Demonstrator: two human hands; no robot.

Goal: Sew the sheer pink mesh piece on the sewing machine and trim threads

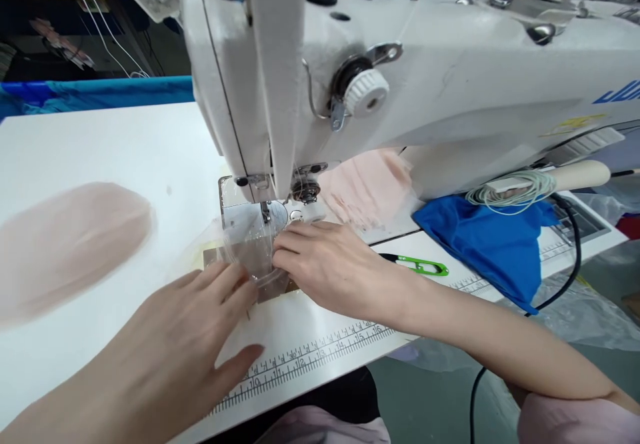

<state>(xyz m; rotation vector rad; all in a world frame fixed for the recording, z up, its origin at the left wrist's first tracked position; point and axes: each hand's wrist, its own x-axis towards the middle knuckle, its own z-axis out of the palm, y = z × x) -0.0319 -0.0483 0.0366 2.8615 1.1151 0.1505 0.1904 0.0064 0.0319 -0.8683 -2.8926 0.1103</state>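
Under the presser foot [265, 212] of a white sewing machine [450, 77] lies a piece of sheer, pale fabric [255, 257], with a curved edge toward me. My left hand [185, 331] is at the fabric's left front, its fingers curled onto it and the thumb standing apart over the table. Close to the foot on the right, my right hand [330, 264] has its bent fingers together on the same fabric; its fingertips and thumb are partly hidden. A small brownish patch shows below the fabric between the hands.
An oval of sheer pinkish fabric [80, 244] lies on the table at left. Behind my right hand is a stack of peach fabric pieces [370, 184]. Green thread snips [423, 266], a blue cloth [485, 244] and coiled cord [515, 189] sit at right. A printed ruler [310, 357] follows the front edge.
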